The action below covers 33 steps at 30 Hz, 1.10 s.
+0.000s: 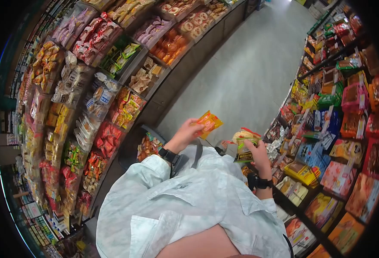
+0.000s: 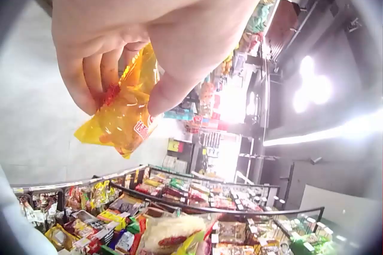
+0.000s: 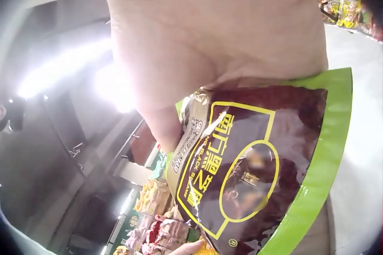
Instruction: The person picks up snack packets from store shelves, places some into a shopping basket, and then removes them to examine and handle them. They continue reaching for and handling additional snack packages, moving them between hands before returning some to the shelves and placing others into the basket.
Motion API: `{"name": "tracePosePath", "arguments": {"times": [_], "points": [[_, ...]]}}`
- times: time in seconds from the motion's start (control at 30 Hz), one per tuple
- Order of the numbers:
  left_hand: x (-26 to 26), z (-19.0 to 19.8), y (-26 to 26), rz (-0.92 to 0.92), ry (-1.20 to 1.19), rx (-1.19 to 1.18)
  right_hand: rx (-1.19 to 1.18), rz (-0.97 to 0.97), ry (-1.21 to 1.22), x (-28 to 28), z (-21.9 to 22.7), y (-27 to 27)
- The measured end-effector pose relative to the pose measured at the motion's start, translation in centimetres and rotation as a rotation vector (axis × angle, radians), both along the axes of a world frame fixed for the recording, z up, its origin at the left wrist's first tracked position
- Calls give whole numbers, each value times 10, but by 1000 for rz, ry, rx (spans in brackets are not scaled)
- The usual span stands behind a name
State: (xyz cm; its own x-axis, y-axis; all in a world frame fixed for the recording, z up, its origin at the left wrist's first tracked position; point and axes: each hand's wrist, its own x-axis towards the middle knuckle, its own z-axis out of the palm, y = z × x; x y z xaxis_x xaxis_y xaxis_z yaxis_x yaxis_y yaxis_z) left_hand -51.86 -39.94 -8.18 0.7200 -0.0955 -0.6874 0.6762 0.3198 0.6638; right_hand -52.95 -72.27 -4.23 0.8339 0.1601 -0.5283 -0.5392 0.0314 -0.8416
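Observation:
My left hand (image 1: pixel 185 134) pinches an orange-yellow packet (image 1: pixel 209 124) between thumb and fingers, above the aisle floor. The left wrist view shows the same shiny yellow packet (image 2: pixel 127 111) hanging from the thumb and curled fingers of that hand (image 2: pixel 149 28). To the right, my right hand (image 1: pixel 259 158) grips a green-edged packet (image 1: pixel 243 154), with a pale bread-like packet (image 1: pixel 242 135) beside it. In the right wrist view the dark packet with a green border and yellow lettering (image 3: pixel 239 165) is under the thumb of the right hand (image 3: pixel 209 34); its other fingers are hidden.
Shelves of bagged snacks (image 1: pixel 69 86) line the left side. Racks of boxed and bagged goods (image 1: pixel 327 137) stand on the right. Grey floor (image 1: pixel 241 77) runs between them. A dark container of wrapped items (image 1: pixel 148 146) is left of my left forearm.

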Motion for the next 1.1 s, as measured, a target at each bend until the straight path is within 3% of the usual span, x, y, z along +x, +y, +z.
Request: {"name": "tracePosePath", "arguments": {"times": [0.17,0.2,0.47,0.57,0.63,0.7,0.77,0.8,0.83,0.9,1.1], "points": [[51,-35,28,303,6,-179,-77,-86,134,44,-17,-10],[62,-58,40,370,47,-177,-70,-111,181,56,-20,-10],[191,-202,158,669,180,44,-221,-43,-17,202,-22,38],[261,-226,208,749,198,98,-279,-61,24,258,-19,67],[306,-241,237,829,145,206,-279,-91,57,289,10,103],[349,-295,276,864,94,386,-278,-112,59,316,23,126],[388,-278,293,974,19,442,-337,-130,99,343,27,144],[401,-310,316,813,91,643,-369,-130,114,355,32,154],[418,-277,310,1031,32,484,-399,-131,131,364,37,163],[442,-245,317,1064,48,494,-438,-150,164,382,45,184],[457,-268,329,1097,-25,607,-464,-58,185,438,49,214]]}}
